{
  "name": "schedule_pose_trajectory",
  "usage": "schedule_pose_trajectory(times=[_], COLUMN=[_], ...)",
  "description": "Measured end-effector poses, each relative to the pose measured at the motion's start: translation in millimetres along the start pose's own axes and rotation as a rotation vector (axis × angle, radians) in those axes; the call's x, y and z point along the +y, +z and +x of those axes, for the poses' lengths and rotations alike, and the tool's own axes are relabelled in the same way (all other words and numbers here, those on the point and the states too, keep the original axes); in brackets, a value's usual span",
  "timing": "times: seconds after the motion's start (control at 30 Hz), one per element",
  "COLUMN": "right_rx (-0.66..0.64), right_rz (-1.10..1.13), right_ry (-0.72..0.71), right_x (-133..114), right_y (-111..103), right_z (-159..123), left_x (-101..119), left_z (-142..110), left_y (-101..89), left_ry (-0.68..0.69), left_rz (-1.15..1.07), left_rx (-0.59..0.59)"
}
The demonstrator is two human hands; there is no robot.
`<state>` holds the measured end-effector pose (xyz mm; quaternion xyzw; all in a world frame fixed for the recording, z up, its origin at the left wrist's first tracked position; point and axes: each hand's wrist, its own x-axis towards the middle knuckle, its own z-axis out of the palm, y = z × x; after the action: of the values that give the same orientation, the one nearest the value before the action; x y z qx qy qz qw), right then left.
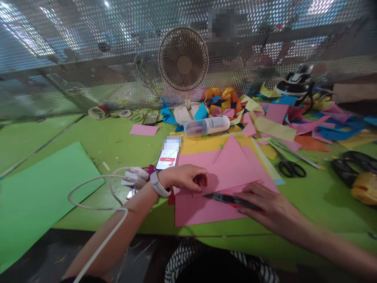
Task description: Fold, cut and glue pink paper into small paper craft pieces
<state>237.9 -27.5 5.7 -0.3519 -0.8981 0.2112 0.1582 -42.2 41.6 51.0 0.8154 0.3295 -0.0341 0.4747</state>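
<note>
My right hand (265, 202) grips a black and red utility knife (232, 199), its tip pointing left along the lower edge of a folded pink paper (235, 167). This folded piece rises to a point at the back and lies on a larger pink sheet (200, 214). At the left end of the folded paper is my left hand (188, 177), closed with the fingers curled inward. What its fingertips hold, if anything, is hidden. Yellow paper (191, 145) shows beneath the pink sheets.
Left of the papers are a lit phone (168, 155), a white cable (85, 204) and a green sheet (55, 196). Behind stand a fan (184, 59) and a lying bottle (207, 125). To the right are scissors (291, 167), coloured scraps (277, 127) and a tape dispenser (363, 186).
</note>
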Motion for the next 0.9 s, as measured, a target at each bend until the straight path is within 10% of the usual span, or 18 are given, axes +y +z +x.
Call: schedule_pose_trajectory(times=[0.9], right_rx=[-0.085], right_rz=[0.116], right_ry=[0.007], right_x=[-0.9], right_y=[3.5], right_z=[4.7], left_x=[1.6], left_z=[3.1], left_y=[-7.2], left_ry=[-0.028], left_rz=[-0.030], left_rx=[-0.150])
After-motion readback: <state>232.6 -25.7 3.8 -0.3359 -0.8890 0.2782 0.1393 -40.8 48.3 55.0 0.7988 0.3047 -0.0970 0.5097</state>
